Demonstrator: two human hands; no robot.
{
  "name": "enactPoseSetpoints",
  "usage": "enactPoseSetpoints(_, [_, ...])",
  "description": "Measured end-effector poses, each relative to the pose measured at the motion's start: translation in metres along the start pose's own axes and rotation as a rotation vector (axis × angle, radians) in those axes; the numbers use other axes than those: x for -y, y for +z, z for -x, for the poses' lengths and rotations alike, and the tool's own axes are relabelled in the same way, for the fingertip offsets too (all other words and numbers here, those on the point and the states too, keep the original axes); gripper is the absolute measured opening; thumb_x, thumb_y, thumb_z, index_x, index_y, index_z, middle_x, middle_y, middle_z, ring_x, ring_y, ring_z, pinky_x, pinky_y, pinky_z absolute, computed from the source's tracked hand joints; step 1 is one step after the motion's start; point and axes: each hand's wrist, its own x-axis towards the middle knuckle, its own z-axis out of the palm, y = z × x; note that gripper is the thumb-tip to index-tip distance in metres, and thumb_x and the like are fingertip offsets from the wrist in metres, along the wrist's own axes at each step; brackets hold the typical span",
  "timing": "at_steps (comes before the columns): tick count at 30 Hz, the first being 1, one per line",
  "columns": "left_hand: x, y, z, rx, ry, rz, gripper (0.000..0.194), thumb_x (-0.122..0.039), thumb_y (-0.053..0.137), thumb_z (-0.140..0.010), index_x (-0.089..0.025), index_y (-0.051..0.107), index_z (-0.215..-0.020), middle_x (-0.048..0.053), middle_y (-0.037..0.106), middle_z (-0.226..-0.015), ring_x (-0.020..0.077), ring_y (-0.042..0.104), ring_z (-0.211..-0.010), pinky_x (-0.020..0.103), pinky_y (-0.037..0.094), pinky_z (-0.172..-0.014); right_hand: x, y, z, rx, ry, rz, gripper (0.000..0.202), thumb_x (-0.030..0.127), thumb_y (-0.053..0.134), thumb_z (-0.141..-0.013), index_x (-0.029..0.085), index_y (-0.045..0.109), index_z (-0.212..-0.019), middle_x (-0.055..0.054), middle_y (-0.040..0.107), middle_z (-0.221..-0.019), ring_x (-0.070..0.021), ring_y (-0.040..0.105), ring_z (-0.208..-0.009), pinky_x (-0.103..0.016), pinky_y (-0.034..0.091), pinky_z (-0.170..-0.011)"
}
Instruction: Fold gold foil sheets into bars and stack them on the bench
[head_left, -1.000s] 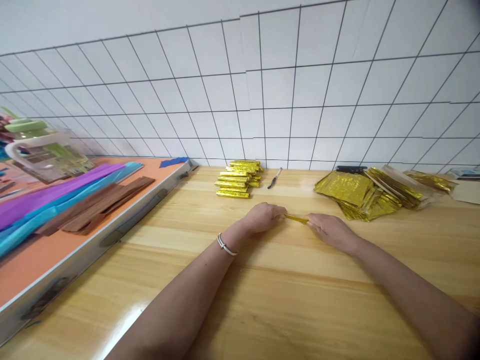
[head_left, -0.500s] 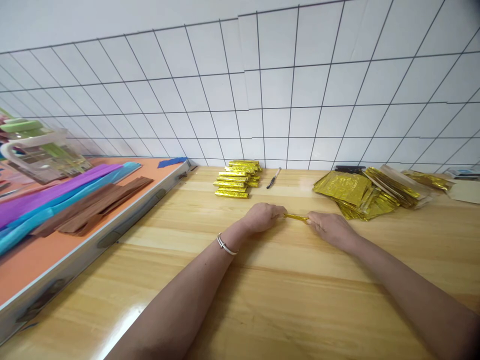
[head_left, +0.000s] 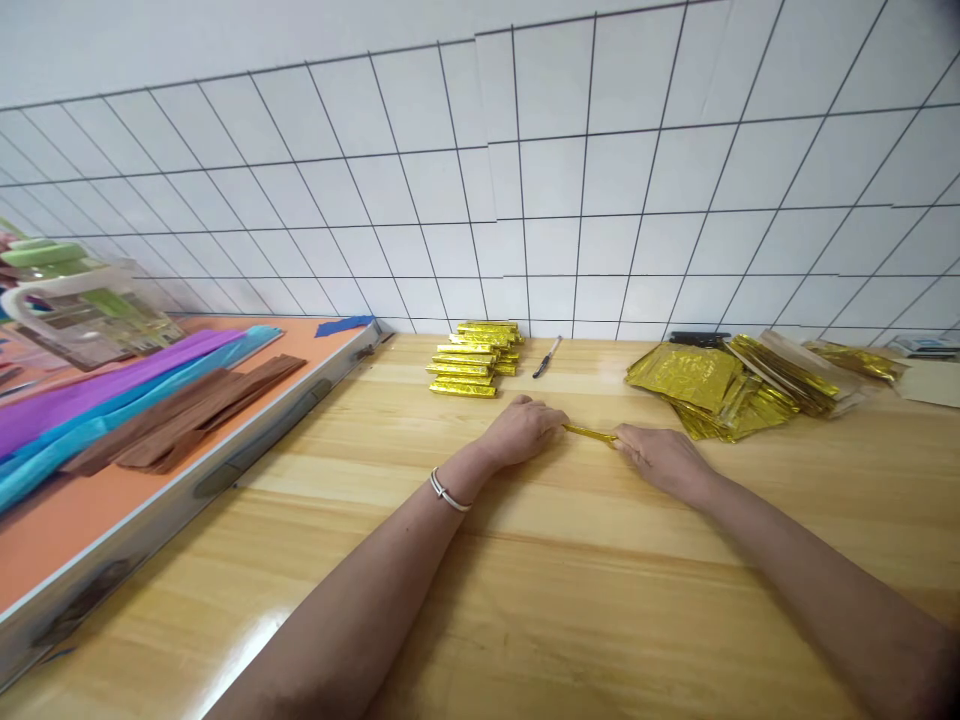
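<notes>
Between left hand (head_left: 523,430) and right hand (head_left: 664,460): thin strip of shiny gold foil (head_left: 590,433)

Grasped at its right end by the right hand; touched at its left end by the left hand's fingertips, pinched or merely pressed impossible to tell. On or just above pale wooden tabletop (head_left: 570,600), near stacked narrow gold foil bundles (head_left: 472,360).
</notes>
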Motion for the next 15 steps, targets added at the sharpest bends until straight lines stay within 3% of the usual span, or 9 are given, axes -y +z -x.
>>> enactPoseSetpoints(5, [-0.028,-0.001,-0.006,-0.047,0.027,-0.080,0.017,-0.022,0.042,-0.087,-0.019,0.058,-0.087,0.005,0.062,-0.087,0.0180,0.053,-0.089,0.035,0.028,-0.089,0.003,0.002,-0.002,-0.004,-0.004,0.036,0.027,0.037,0.028,-0.093,0.023,0.051,-0.090,-0.002,0.067,-0.077,-0.0161,0.058,-0.064,-0.025,0.025,-0.053])
enactPoseSetpoints(9, [-0.048,0.004,-0.011,-0.039,0.025,-0.120,0.015,-0.014,0.042,-0.084,-0.017,0.056,-0.085,0.005,0.062,-0.081,0.0176,0.055,-0.079,0.033,0.032,-0.081,0.009,0.006,-0.004,-0.014,-0.015,0.054,0.026,0.035,0.028,-0.093,0.023,0.051,-0.091,-0.004,0.067,-0.078,-0.0179,0.059,-0.066,-0.026,0.024,-0.053])
enactPoseSetpoints(15, [-0.046,0.002,-0.010,-0.015,-0.002,-0.117,0.010,-0.012,0.046,-0.079,-0.017,0.054,-0.081,0.003,0.065,-0.076,0.0175,0.059,-0.072,0.032,0.033,-0.072,0.013,0.006,-0.003,-0.023,-0.054,0.045,0.025,0.036,0.029,-0.093,0.023,0.050,-0.089,-0.002,0.067,-0.079,-0.0169,0.060,-0.067,-0.026,0.026,-0.054])
